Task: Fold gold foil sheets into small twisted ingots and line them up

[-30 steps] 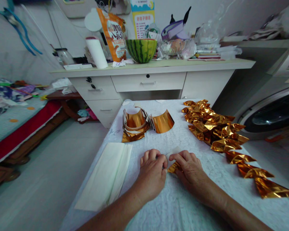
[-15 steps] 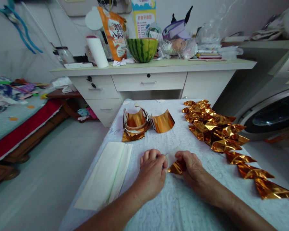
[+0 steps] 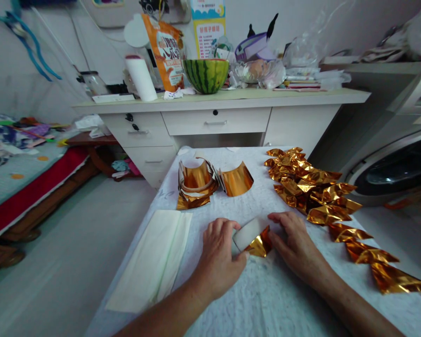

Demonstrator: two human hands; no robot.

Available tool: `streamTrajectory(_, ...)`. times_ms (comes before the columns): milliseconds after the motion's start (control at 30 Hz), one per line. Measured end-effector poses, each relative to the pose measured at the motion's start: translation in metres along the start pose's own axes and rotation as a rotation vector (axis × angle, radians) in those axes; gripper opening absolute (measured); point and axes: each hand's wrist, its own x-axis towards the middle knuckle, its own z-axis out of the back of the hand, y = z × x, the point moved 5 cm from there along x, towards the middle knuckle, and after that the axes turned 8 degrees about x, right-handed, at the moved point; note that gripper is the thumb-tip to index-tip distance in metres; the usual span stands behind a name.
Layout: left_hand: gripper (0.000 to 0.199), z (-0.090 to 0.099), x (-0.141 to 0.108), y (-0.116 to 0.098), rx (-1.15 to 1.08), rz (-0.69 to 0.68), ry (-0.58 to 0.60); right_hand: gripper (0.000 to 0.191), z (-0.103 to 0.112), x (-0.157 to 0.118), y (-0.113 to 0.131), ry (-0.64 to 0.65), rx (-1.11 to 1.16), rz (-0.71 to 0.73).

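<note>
Between my hands lies a partly folded piece of gold foil paper [image 3: 261, 245], with its pale backing [image 3: 250, 233] facing up along the far side. My left hand [image 3: 217, 252] has the left end of this piece between thumb and forefinger. On the other side, my right hand [image 3: 296, 241] rests with thumb and forefinger apart, close around the piece's right corner; the thumb seems to touch the foil. Curled gold foil sheets [image 3: 196, 180] stand in a stack beyond my left hand, and another curved sheet [image 3: 236, 180] is beside them.
Folded gold foil pieces [image 3: 315, 187] are heaped and strung out along the table's right side. A flat pale paper stack [image 3: 149, 262] lies at the left. Behind stand a white desk [image 3: 214, 100] bearing a watermelon half [image 3: 206, 76], and a washing machine [image 3: 389, 154] at right.
My right hand has loosened its pinch and shifted slightly right and away. My left fingers have uncurled somewhat, and more of the pale backing and foil shows between the hands.
</note>
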Motion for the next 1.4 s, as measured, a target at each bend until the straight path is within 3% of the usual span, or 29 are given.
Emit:
streamTrajectory(133,0.059,-0.002,0.001,-0.001,0.035,0.024,-0.017,0.035,-0.006,-0.001,-0.004,0.054,-0.105,0.004)
streamTrajectory(433,0.032,-0.002,0.004,-0.004,0.046,0.032,-0.016,0.027,-0.008,0.0,0.0,0.065,-0.136,0.002)
streamTrajectory(633,0.025,-0.001,0.006,-0.005,-0.14,0.024,-0.009,0.033,-0.005,0.001,-0.003,0.047,-0.074,-0.009)
streamTrajectory(733,0.024,-0.002,0.008,-0.003,-0.279,0.019,0.011,0.022,-0.001,0.002,-0.002,0.068,0.038,-0.031)
streamTrajectory(833,0.023,-0.002,0.011,0.001,-0.476,0.025,-0.014,0.012,0.0,0.002,-0.001,0.128,0.306,-0.114)
streamTrajectory(967,0.024,-0.002,0.013,0.008,-0.768,0.089,-0.059,0.017,-0.008,0.001,0.002,0.228,0.755,-0.237)
streamTrajectory(1100,0.037,-0.004,0.016,0.012,-1.001,0.15,-0.036,0.024,-0.012,0.001,0.006,0.246,0.949,-0.287)
streamTrajectory(1267,0.024,-0.01,0.019,0.01,-0.974,0.167,0.113,0.027,-0.014,0.001,0.013,0.263,1.059,-0.323)
streamTrajectory(1400,0.021,-0.008,0.019,0.012,-0.949,0.175,0.068,0.027,-0.015,-0.002,0.016,0.309,1.052,-0.342)
